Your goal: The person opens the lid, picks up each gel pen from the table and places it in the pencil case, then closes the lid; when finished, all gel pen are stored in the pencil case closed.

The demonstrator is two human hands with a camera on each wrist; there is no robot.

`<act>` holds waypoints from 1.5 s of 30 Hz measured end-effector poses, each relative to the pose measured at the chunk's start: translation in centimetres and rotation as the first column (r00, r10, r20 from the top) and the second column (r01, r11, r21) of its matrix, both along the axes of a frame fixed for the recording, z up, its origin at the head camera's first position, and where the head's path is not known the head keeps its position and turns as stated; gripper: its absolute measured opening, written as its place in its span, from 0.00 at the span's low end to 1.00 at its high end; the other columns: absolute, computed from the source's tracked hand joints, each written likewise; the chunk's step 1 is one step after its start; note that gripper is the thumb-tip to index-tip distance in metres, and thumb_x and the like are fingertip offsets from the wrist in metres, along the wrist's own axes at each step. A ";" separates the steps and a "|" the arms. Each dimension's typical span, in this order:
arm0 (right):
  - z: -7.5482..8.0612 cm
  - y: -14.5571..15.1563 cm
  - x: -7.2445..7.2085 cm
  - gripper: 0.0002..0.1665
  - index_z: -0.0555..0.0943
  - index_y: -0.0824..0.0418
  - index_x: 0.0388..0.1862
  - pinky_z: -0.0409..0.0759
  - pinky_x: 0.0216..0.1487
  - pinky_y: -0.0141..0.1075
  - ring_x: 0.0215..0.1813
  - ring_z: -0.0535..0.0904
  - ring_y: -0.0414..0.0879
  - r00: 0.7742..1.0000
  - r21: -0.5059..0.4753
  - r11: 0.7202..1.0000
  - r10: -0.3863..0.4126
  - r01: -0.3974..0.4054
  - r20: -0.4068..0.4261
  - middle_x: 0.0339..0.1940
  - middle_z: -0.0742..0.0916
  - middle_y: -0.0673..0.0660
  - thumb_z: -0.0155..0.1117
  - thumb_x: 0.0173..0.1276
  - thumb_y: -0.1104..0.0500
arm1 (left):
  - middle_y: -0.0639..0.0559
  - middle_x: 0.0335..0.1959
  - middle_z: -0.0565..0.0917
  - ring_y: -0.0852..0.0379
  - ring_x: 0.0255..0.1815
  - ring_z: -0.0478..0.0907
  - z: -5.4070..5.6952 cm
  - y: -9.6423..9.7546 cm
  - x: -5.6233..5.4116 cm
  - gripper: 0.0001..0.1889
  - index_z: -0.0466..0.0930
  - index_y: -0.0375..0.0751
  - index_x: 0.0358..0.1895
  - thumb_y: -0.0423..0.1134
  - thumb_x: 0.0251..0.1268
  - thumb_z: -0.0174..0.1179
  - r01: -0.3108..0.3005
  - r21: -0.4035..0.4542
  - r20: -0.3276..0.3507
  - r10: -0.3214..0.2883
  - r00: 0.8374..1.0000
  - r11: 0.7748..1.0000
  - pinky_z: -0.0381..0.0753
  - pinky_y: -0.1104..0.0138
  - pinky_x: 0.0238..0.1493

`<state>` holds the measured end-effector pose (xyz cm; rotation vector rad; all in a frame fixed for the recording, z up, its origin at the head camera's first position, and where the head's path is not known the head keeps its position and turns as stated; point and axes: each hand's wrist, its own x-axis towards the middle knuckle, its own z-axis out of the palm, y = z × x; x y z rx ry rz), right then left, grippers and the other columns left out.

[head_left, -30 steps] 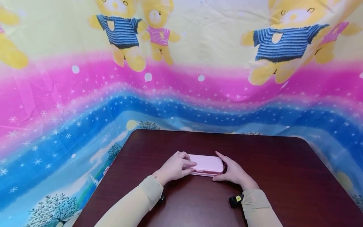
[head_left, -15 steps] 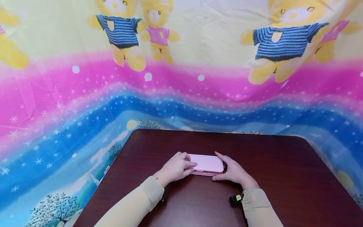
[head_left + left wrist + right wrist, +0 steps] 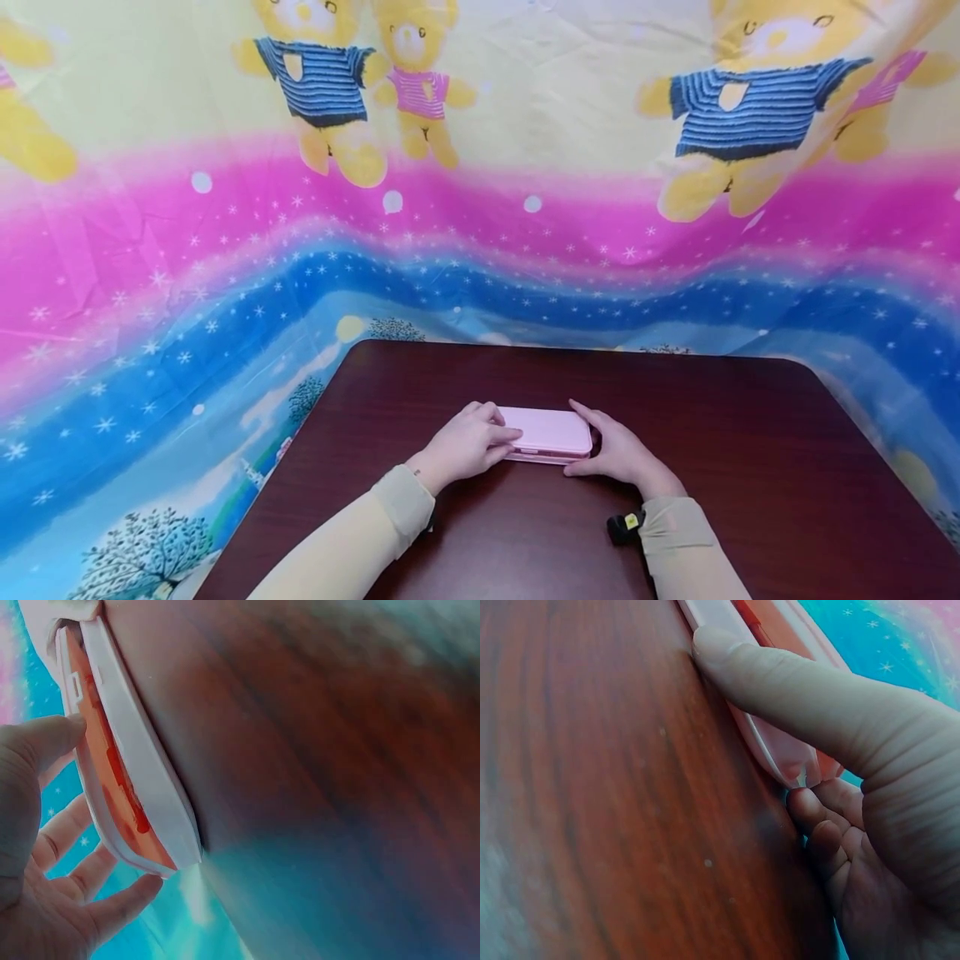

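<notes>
A pink flat rectangular case point(image 3: 551, 428) lies on the dark wooden table, its lid slightly raised from the base. In the left wrist view the gap shows an orange-red interior point(image 3: 96, 739) and the pale base point(image 3: 139, 746). My left hand point(image 3: 463, 442) grips the case's left end, its thumb point(image 3: 64, 735) on the lid's front rim and other fingers around the end. At the right end, my right hand point(image 3: 621, 448) holds the base, with the thumb point(image 3: 757, 671) along its front side and fingers curled behind the corner. What lies inside is mostly hidden.
The table point(image 3: 712, 425) has rounded far corners. Behind and beside it hangs a curtain point(image 3: 487, 225) printed with bears and snowflakes. A black wrist camera point(image 3: 624, 528) sits under the right sleeve, low over the tabletop.
</notes>
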<state>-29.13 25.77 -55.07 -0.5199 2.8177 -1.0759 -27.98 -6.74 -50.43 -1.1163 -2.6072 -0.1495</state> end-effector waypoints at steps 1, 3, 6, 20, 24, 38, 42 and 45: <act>0.0 -0.1 0.0 0.75 0.59 0.48 0.92 0.74 0.78 0.69 0.83 0.70 0.69 1.000 0.003 1.000 0.002 -0.002 -0.001 0.85 0.73 0.67 0.91 0.52 0.35 | 0.55 0.52 0.87 0.54 0.51 0.81 0.1 -0.1 0.0 0.16 0.91 0.66 0.64 0.52 0.77 0.70 -0.004 0.001 0.010 0.004 1.000 1.000 0.83 0.62 0.60; 0.0 -0.1 0.0 0.74 0.59 0.48 0.92 0.74 0.78 0.69 0.83 0.70 0.70 1.000 0.002 1.000 0.004 -0.004 -0.002 0.85 0.73 0.67 0.90 0.53 0.35 | 0.55 0.52 0.87 0.54 0.53 0.82 0.2 -0.2 0.0 0.16 0.91 0.66 0.64 0.53 0.78 0.69 -0.011 0.002 0.028 0.011 1.000 1.000 0.83 0.61 0.62; 0.1 -0.2 0.0 0.74 0.59 0.48 0.92 0.74 0.78 0.69 0.84 0.70 0.69 1.000 -0.005 1.000 0.004 -0.004 -0.006 0.85 0.73 0.67 0.90 0.53 0.35 | 0.54 0.53 0.87 0.54 0.54 0.82 0.3 -0.3 0.0 0.16 0.90 0.66 0.65 0.53 0.79 0.68 -0.010 0.000 0.029 0.010 1.000 1.000 0.84 0.61 0.63; 0.2 -0.1 0.2 0.74 0.61 0.50 0.92 0.83 0.68 0.58 0.68 0.80 0.58 0.999 0.027 1.000 -0.001 0.002 -0.033 0.75 0.81 0.65 0.91 0.52 0.37 | 0.53 0.49 0.86 0.53 0.49 0.81 -0.3 1.2 1.0 0.19 0.85 0.76 0.70 0.54 0.81 0.65 -0.044 -0.171 -0.115 0.025 0.993 0.984 0.87 0.63 0.55; 0.3 -0.1 0.2 0.74 0.61 0.52 0.91 0.83 0.56 0.47 0.55 0.79 0.49 0.999 0.025 1.000 0.006 -0.005 -0.032 0.66 0.83 0.61 0.93 0.51 0.38 | 0.53 0.49 0.86 0.52 0.50 0.82 -0.3 1.3 1.2 0.19 0.85 0.76 0.70 0.53 0.81 0.65 -0.052 -0.210 -0.150 0.020 0.989 0.976 0.88 0.62 0.56; 0.1 -0.1 0.2 0.76 0.61 0.50 0.91 0.83 0.67 0.56 0.67 0.80 0.56 0.999 0.035 0.999 0.004 -0.002 -0.048 0.77 0.80 0.64 0.92 0.50 0.34 | 0.54 0.48 0.84 0.50 0.46 0.81 0.4 1.6 1.7 0.20 0.84 0.77 0.69 0.50 0.82 0.64 -0.077 -0.276 -0.165 0.032 0.986 0.958 0.90 0.63 0.41; 0.0 -0.1 0.1 0.76 0.61 0.51 0.91 0.82 0.68 0.58 0.69 0.80 0.58 0.998 0.037 0.999 0.009 -0.006 -0.063 0.78 0.80 0.65 0.92 0.49 0.33 | 0.54 0.50 0.85 0.51 0.45 0.80 0.5 1.8 1.7 0.21 0.83 0.78 0.72 0.49 0.83 0.62 -0.091 -0.312 -0.147 0.047 0.988 0.946 0.90 0.64 0.41; -0.1 -0.1 0.1 0.76 0.61 0.51 0.91 0.82 0.69 0.60 0.70 0.80 0.59 0.998 0.039 0.999 0.011 -0.008 -0.065 0.78 0.79 0.66 0.92 0.49 0.33 | 0.54 0.51 0.85 0.52 0.44 0.82 0.6 1.9 1.6 0.22 0.82 0.77 0.73 0.47 0.84 0.60 -0.091 -0.348 -0.151 0.040 0.988 0.933 0.90 0.63 0.41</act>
